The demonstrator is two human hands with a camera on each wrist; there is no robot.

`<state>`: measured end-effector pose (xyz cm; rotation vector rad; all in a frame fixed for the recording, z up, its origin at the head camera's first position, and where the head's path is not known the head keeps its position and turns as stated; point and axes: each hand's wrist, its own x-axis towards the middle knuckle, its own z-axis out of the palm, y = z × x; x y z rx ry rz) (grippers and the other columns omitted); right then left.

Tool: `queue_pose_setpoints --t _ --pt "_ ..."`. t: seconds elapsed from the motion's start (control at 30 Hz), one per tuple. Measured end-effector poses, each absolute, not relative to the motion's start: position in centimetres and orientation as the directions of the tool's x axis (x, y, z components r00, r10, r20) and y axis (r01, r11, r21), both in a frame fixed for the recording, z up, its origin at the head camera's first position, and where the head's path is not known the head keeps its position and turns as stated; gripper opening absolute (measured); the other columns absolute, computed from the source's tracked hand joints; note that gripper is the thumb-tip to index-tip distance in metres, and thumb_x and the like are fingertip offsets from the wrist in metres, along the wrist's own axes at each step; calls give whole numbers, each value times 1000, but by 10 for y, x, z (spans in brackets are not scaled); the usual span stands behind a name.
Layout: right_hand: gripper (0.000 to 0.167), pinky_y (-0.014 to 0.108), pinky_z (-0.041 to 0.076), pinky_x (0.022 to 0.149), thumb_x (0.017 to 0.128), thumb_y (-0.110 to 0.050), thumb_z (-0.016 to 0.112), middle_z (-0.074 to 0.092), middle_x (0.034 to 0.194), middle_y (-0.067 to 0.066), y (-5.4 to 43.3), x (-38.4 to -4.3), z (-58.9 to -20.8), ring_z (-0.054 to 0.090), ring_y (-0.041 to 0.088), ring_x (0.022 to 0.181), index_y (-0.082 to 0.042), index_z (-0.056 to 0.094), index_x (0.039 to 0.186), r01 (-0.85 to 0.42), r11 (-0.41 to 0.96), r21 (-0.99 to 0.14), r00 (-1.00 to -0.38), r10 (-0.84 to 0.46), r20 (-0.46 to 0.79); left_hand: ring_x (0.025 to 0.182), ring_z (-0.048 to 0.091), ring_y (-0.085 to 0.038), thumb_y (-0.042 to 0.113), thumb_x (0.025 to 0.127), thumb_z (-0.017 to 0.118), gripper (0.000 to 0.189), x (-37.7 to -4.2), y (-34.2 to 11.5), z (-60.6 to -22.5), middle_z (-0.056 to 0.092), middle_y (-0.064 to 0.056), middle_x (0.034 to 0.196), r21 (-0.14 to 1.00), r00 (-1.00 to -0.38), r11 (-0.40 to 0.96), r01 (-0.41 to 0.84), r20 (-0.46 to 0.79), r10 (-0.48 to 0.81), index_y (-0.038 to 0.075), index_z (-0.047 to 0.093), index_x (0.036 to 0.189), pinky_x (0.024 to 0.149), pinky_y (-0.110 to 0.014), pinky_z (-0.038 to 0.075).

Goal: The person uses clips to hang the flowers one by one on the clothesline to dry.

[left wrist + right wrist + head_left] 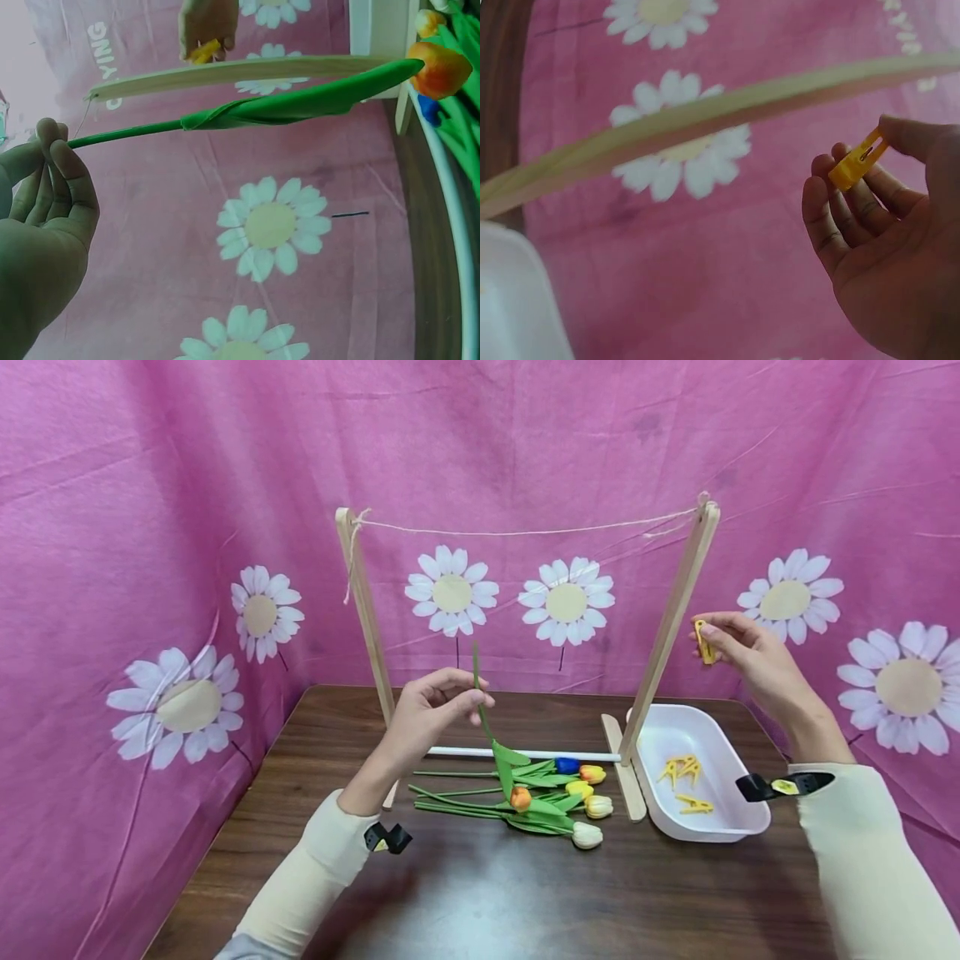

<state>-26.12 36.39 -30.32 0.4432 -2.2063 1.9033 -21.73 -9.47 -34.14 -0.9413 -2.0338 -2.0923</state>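
Note:
My left hand [438, 706] pinches the stem of an orange artificial tulip [521, 798], which hangs blossom down with its green leaves below the fingers. In the left wrist view that tulip [262, 109] spans the picture from fingertips to blossom. Off to the right, my right hand [757, 660] holds a yellow clothespin [705, 643] between thumb and fingers, above the white tub. The right wrist view shows the clothespin [857, 160] at the fingertips. Several more tulips [587, 836], white, yellow and blue, lie on the table under the hanging one.
A wooden frame [667, 635] stands on the table, with a string [525, 532] tied between its post tops and a white rod [525, 753] low across it. The white tub [738, 760] at right contains several yellow clothespins [695, 804]. Pink flowered cloth [510, 443] surrounds the table.

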Motion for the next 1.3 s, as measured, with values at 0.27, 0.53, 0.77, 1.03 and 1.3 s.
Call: queue_pose_setpoints --t 0.27,0.53,0.77,1.03,1.3 --pt "26 15 54 73 106 3 59 81 104 -1 348 -240 -275 73 7 83 3 70 129 -507 16 -862 -856 -129 501 71 69 -13 6 103 69 14 -224 -98 -331 81 0 96 861 -803 -117 495 505 316 0 73 115 76 -30 64" --pt "31 18 57 78 103 9 60 82 102 6 329 -220 -256 75 12 84 13 63 133 -547 5 -837 -825 -174 538 71 66 -11 4 103 69 15 -236 -99 -326 80 -6 95 845 -804 -117 522 533 265 -4 72 115 70 -27 61" --pt "39 14 57 92 101 11 63 82 111 3 305 -215 -240 77 9 99 6 64 139 -543 50 -838 -820 -246 517 73 64 -12 3 103 68 10 -245 -101 -315 80 1 92 825 -795 -149 546 565 219 3 74 110 71 -24 58" --pt "36 18 57 96 101 14 59 77 117 6 266 -218 -226 76 12 106 6 65 136 -541 -62 -839 -787 -316 530 80 68 -11 3 102 68 12 -258 -104 -296 79 6 88 805 -809 -187 562 583 78 6 77 110 75 -23 55" --pt "34 19 59 94 101 1 70 79 114 3 219 -224 -213 76 10 104 -2 70 135 -533 27 -846 -799 -347 492 72 69 -8 -2 104 62 22 -273 -103 -281 74 5 82 753 -800 -329 570 601 -9 16 75 104 72 -23 60"
